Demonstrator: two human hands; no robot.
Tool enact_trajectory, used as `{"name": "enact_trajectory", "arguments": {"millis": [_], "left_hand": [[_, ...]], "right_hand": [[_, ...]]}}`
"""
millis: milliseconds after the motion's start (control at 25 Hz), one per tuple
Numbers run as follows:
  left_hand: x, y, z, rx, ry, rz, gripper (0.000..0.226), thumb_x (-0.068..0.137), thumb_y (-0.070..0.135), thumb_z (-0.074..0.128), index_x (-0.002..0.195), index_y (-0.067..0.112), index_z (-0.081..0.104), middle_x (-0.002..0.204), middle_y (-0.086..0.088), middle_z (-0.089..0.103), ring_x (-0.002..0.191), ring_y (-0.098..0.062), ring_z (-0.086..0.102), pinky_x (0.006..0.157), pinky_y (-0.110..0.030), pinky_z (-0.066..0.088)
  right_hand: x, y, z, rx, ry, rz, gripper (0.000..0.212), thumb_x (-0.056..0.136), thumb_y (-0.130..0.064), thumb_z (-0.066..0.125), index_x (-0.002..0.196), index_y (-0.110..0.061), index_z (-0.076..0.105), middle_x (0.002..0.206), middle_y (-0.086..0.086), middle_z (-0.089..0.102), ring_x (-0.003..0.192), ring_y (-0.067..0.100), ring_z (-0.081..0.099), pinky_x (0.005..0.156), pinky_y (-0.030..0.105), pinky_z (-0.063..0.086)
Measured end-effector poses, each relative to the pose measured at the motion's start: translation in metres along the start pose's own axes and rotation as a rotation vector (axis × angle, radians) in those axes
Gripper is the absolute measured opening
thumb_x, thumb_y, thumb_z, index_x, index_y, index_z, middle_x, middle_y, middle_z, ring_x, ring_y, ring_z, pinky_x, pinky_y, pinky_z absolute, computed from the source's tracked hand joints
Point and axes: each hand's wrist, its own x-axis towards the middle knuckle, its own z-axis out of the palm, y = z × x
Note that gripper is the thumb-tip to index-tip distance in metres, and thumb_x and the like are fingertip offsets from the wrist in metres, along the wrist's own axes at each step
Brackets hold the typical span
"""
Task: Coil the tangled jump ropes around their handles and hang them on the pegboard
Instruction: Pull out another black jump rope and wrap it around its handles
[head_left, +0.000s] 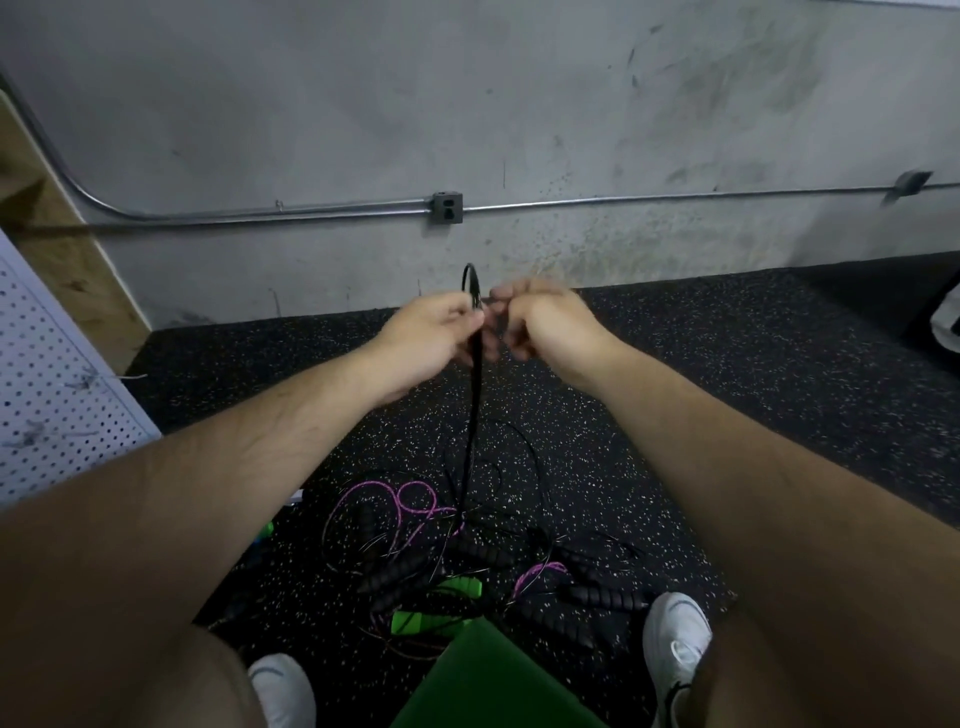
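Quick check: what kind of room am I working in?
Most likely a gym or its storage corner: a speckled black rubber floor, a bare concrete wall with surface conduit, a white pegboard at left, and tangled jump ropes on the floor.

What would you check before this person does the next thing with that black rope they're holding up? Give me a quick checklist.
1. Grip on the black rope: ok; the left hand and the right hand both pinch it, with a small loop above them.
2. Rope free of the tangled pile: not ok; it runs down into the pile on the floor, beside the pink rope.
3. Handle in hand: not ok; the black handles lie on the floor.
4. Which handle belongs to this rope: cannot tell.
5. Pegboard in sight: ok, at the left.
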Motion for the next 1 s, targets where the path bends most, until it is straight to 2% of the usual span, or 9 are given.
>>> {"name": "enact_trajectory", "arguments": {"millis": [120,160,280,400,480,600,800,920,1000], "left_hand": [[0.007,0.01,-0.009,-0.184,0.061,0.055,0.021,0.106,0.01,0.045,0.098,0.01,0.065,0.085,-0.004,0.073,0.082,-0.017,0.071,0.068,-0.027,0.054],[0.007,0.013,-0.011,-0.201,0.053,0.07,0.021,0.106,0.011,0.045,0.101,0.011,0.066,0.089,-0.004,0.074,0.086,-0.018,0.071,0.07,-0.027,0.054],[0.003,0.015,-0.013,-0.281,0.034,0.035,0.025,0.108,0.023,0.043,0.114,0.013,0.066,0.108,-0.009,0.074,0.101,-0.02,0.071,0.085,-0.029,0.056],[-0.008,0.001,-0.017,-0.292,-0.141,-0.067,0.036,0.106,0.034,0.043,0.124,0.009,0.063,0.109,-0.009,0.075,0.106,-0.023,0.07,0.097,-0.038,0.051],[-0.016,-0.01,-0.019,-0.097,-0.258,-0.096,0.034,0.106,0.032,0.044,0.126,0.011,0.061,0.112,-0.007,0.076,0.109,-0.018,0.07,0.1,-0.039,0.048],[-0.013,-0.009,-0.017,0.153,-0.128,-0.005,0.021,0.106,0.021,0.048,0.108,0.015,0.068,0.095,-0.002,0.078,0.094,-0.014,0.074,0.094,-0.041,0.055],[0.006,0.016,-0.011,-0.154,0.087,0.081,0.02,0.105,0.016,0.049,0.096,0.012,0.067,0.085,-0.005,0.071,0.09,-0.028,0.072,0.091,-0.042,0.058],[0.009,0.026,-0.01,-0.221,0.081,0.124,0.021,0.106,0.021,0.047,0.104,0.013,0.067,0.094,-0.003,0.071,0.095,-0.021,0.07,0.094,-0.04,0.056],[0.005,0.02,-0.014,-0.188,0.022,0.094,0.022,0.105,0.03,0.049,0.114,0.02,0.066,0.112,0.0,0.071,0.109,-0.016,0.067,0.098,-0.035,0.052]], "right_hand": [[-0.01,0.018,0.011,-0.392,-0.328,0.067,0.023,0.089,-0.003,0.064,0.111,-0.01,0.065,0.108,0.007,0.071,0.085,0.019,0.063,0.065,0.029,0.052],[-0.012,0.02,0.016,-0.437,-0.338,0.04,0.016,0.094,-0.006,0.063,0.109,-0.009,0.067,0.105,0.008,0.071,0.085,0.018,0.064,0.068,0.028,0.055],[-0.009,0.011,0.024,-0.383,-0.129,-0.143,0.011,0.098,-0.008,0.06,0.1,-0.003,0.07,0.087,0.009,0.072,0.074,0.019,0.065,0.074,0.034,0.059],[-0.004,-0.01,0.022,-0.264,0.058,-0.255,0.011,0.097,-0.011,0.063,0.099,-0.003,0.07,0.087,0.014,0.073,0.066,0.016,0.065,0.065,0.032,0.06],[0.0,-0.021,0.02,-0.116,0.119,-0.296,0.012,0.098,-0.01,0.062,0.1,-0.002,0.07,0.088,0.012,0.074,0.065,0.012,0.063,0.061,0.027,0.056],[-0.001,-0.026,0.014,0.043,0.142,-0.265,0.014,0.099,-0.009,0.059,0.108,-0.003,0.067,0.1,0.01,0.073,0.072,0.013,0.063,0.061,0.026,0.053],[-0.015,0.017,0.017,-0.624,-0.195,-0.035,0.018,0.093,-0.015,0.066,0.111,-0.014,0.067,0.103,-0.001,0.07,0.084,0.017,0.068,0.08,0.036,0.06],[-0.015,0.019,0.018,-0.674,-0.066,-0.114,0.012,0.096,-0.022,0.066,0.099,-0.012,0.072,0.087,0.002,0.071,0.075,0.015,0.064,0.086,0.046,0.057],[-0.017,0.003,0.01,-0.631,0.038,-0.18,0.01,0.098,-0.021,0.063,0.099,-0.014,0.069,0.087,0.004,0.071,0.074,0.017,0.065,0.08,0.041,0.06]]}}
